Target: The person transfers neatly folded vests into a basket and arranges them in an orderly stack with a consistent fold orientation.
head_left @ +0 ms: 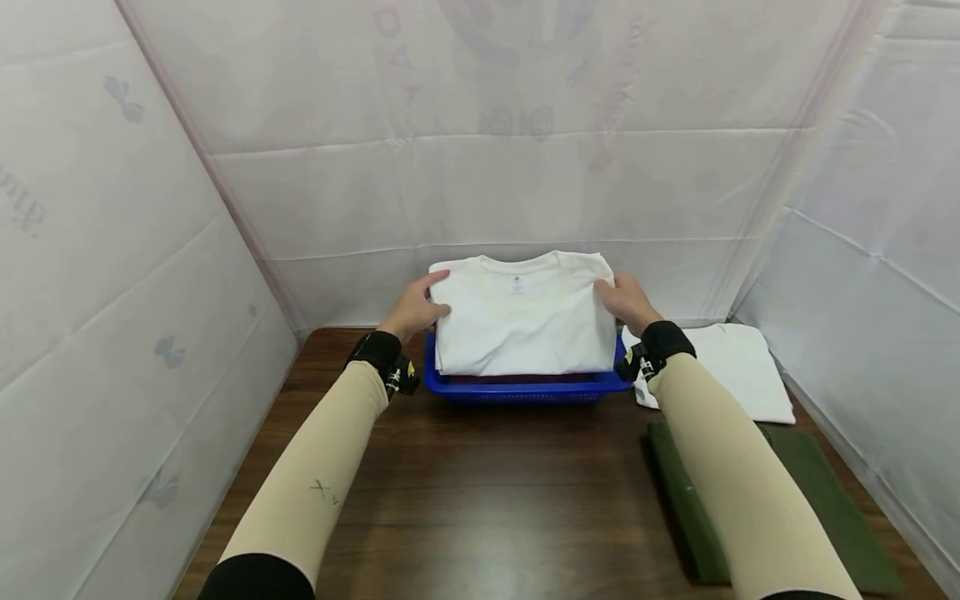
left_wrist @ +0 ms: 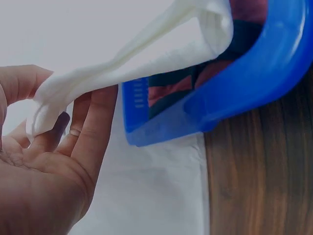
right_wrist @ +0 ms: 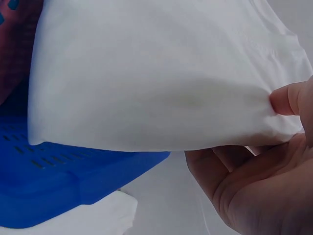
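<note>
A folded white T-shirt [head_left: 525,321], collar toward the back wall, is held over a blue plastic basket [head_left: 517,392]. My left hand [head_left: 414,310] grips its left edge, thumb on top and fingers beneath, as the left wrist view also shows. On the opposite edge my right hand [head_left: 628,302] pinches the cloth between thumb and fingers. Inside the basket, dark red and dark green cloth [left_wrist: 171,90] shows under the raised shirt in the left wrist view. Most of the basket's inside is hidden by the shirt.
Another folded white garment [head_left: 738,371] lies at the right on the brown wooden table [head_left: 480,492]. In front of it is a folded dark green garment [head_left: 810,500], partly behind my right forearm. White sheeting [head_left: 510,192] walls the table at the back and both sides.
</note>
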`<state>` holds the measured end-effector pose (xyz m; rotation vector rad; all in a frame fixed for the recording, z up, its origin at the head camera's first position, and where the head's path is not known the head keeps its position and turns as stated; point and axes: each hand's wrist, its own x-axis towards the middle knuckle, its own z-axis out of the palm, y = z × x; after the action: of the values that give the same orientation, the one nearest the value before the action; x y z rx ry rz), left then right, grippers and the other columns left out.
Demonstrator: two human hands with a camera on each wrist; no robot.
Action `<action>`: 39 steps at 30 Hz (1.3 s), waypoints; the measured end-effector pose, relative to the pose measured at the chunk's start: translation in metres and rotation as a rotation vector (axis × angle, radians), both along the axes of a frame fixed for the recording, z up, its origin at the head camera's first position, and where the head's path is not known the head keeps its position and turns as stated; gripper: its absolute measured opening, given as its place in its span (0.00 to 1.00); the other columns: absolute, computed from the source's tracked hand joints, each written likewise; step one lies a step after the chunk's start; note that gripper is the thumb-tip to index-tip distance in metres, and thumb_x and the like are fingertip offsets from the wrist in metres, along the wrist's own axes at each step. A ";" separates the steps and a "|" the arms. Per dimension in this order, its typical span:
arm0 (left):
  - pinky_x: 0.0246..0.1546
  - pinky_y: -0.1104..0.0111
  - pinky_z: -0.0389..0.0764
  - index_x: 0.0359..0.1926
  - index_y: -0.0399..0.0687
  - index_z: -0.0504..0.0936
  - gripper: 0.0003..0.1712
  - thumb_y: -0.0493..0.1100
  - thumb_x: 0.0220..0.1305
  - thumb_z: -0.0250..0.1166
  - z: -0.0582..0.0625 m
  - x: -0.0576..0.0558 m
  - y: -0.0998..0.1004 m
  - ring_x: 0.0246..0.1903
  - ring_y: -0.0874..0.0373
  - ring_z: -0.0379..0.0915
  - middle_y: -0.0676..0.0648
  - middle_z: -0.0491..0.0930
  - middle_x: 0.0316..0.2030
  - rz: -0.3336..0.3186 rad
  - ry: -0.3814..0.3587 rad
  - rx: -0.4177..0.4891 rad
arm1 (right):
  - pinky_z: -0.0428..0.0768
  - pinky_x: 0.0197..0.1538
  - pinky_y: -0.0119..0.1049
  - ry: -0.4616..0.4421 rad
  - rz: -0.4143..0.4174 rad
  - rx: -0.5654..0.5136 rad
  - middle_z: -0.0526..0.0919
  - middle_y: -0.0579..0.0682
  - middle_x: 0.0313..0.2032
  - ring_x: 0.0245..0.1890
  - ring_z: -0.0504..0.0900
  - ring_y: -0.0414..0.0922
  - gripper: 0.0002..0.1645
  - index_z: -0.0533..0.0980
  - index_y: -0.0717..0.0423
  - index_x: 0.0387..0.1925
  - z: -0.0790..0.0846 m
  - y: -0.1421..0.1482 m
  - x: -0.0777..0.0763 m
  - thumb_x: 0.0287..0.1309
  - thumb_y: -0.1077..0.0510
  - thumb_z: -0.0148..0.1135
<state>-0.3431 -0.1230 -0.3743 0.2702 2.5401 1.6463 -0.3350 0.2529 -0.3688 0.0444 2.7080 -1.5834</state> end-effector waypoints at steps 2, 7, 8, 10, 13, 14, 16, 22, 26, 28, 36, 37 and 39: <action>0.31 0.61 0.80 0.80 0.54 0.61 0.44 0.30 0.66 0.63 -0.002 0.000 -0.001 0.34 0.52 0.73 0.34 0.62 0.73 0.006 -0.028 -0.001 | 0.77 0.29 0.38 -0.019 -0.008 0.008 0.75 0.55 0.37 0.30 0.76 0.46 0.22 0.73 0.64 0.48 -0.001 -0.003 0.000 0.77 0.48 0.43; 0.43 0.52 0.84 0.80 0.57 0.60 0.44 0.31 0.66 0.62 -0.009 -0.003 -0.005 0.51 0.44 0.72 0.34 0.60 0.73 0.021 -0.097 0.015 | 0.81 0.38 0.41 -0.063 -0.012 -0.005 0.76 0.59 0.48 0.41 0.79 0.51 0.25 0.72 0.66 0.57 -0.005 -0.011 -0.001 0.77 0.50 0.41; 0.44 0.51 0.84 0.80 0.57 0.60 0.44 0.31 0.66 0.62 -0.010 -0.003 -0.005 0.52 0.43 0.72 0.34 0.60 0.73 0.024 -0.107 0.013 | 0.82 0.40 0.42 -0.066 -0.008 -0.003 0.75 0.60 0.50 0.43 0.78 0.52 0.25 0.71 0.66 0.58 -0.006 -0.011 -0.001 0.77 0.50 0.41; 0.48 0.48 0.84 0.80 0.56 0.60 0.45 0.31 0.66 0.62 -0.012 -0.003 -0.004 0.53 0.42 0.73 0.33 0.61 0.72 0.022 -0.118 0.008 | 0.81 0.40 0.42 -0.068 -0.002 0.011 0.74 0.60 0.50 0.43 0.78 0.53 0.24 0.71 0.66 0.57 -0.010 -0.012 -0.001 0.77 0.50 0.41; 0.48 0.47 0.85 0.80 0.55 0.60 0.44 0.32 0.66 0.62 -0.014 0.000 -0.002 0.56 0.40 0.73 0.33 0.61 0.71 0.015 -0.120 -0.027 | 0.80 0.39 0.43 -0.070 0.005 0.050 0.73 0.61 0.49 0.43 0.76 0.54 0.24 0.70 0.68 0.55 -0.013 -0.011 0.000 0.76 0.51 0.41; 0.48 0.48 0.86 0.80 0.54 0.59 0.44 0.32 0.66 0.62 -0.015 0.001 0.000 0.57 0.40 0.73 0.33 0.62 0.70 0.009 -0.120 -0.041 | 0.80 0.39 0.43 -0.078 0.007 0.067 0.73 0.61 0.49 0.43 0.76 0.54 0.24 0.70 0.68 0.55 -0.014 -0.011 0.000 0.76 0.51 0.41; 0.47 0.49 0.86 0.80 0.53 0.59 0.43 0.32 0.67 0.62 -0.018 0.003 0.002 0.58 0.39 0.73 0.32 0.63 0.69 -0.001 -0.127 -0.060 | 0.81 0.40 0.45 -0.102 0.009 0.092 0.73 0.62 0.50 0.44 0.76 0.55 0.25 0.70 0.69 0.56 -0.016 -0.009 0.002 0.76 0.51 0.41; 0.44 0.51 0.87 0.80 0.49 0.60 0.41 0.32 0.68 0.61 -0.023 0.009 0.010 0.59 0.37 0.74 0.32 0.62 0.71 -0.025 -0.128 -0.129 | 0.84 0.42 0.50 -0.158 0.030 0.147 0.73 0.63 0.47 0.39 0.78 0.53 0.24 0.68 0.70 0.56 -0.026 -0.004 0.003 0.77 0.52 0.39; 0.40 0.54 0.89 0.79 0.47 0.61 0.40 0.33 0.68 0.62 -0.026 0.010 0.014 0.57 0.35 0.75 0.32 0.60 0.73 -0.035 -0.123 -0.187 | 0.83 0.40 0.51 -0.169 0.026 0.196 0.72 0.61 0.43 0.34 0.76 0.51 0.22 0.68 0.68 0.52 -0.033 -0.003 0.003 0.77 0.52 0.40; 0.38 0.57 0.89 0.79 0.46 0.61 0.40 0.33 0.69 0.63 -0.027 0.010 0.014 0.57 0.36 0.76 0.32 0.61 0.72 -0.038 -0.130 -0.209 | 0.83 0.39 0.50 -0.169 0.026 0.230 0.71 0.61 0.43 0.34 0.76 0.51 0.22 0.68 0.69 0.52 -0.034 -0.003 0.003 0.77 0.52 0.41; 0.34 0.63 0.89 0.75 0.34 0.64 0.34 0.32 0.71 0.63 -0.027 0.009 0.012 0.52 0.36 0.81 0.28 0.64 0.70 -0.054 -0.133 -0.175 | 0.87 0.39 0.46 -0.164 0.058 0.354 0.74 0.70 0.53 0.41 0.83 0.59 0.26 0.67 0.74 0.65 -0.033 -0.005 0.001 0.76 0.59 0.44; 0.34 0.64 0.89 0.74 0.34 0.66 0.33 0.32 0.70 0.63 -0.028 0.009 0.013 0.50 0.37 0.82 0.28 0.65 0.70 -0.055 -0.127 -0.175 | 0.88 0.38 0.45 -0.160 0.062 0.376 0.74 0.71 0.56 0.42 0.84 0.60 0.27 0.66 0.74 0.67 -0.033 -0.006 0.002 0.75 0.59 0.45; 0.32 0.65 0.88 0.72 0.33 0.68 0.32 0.32 0.70 0.65 -0.029 0.010 0.013 0.46 0.39 0.84 0.28 0.65 0.70 -0.055 -0.112 -0.189 | 0.88 0.36 0.44 -0.156 0.070 0.405 0.73 0.72 0.62 0.44 0.85 0.60 0.29 0.64 0.74 0.70 -0.034 -0.006 0.002 0.74 0.61 0.46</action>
<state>-0.3332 -0.1095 -0.4035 0.2215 2.5561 1.3510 -0.3331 0.2466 -0.4025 0.0693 2.8173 -0.9489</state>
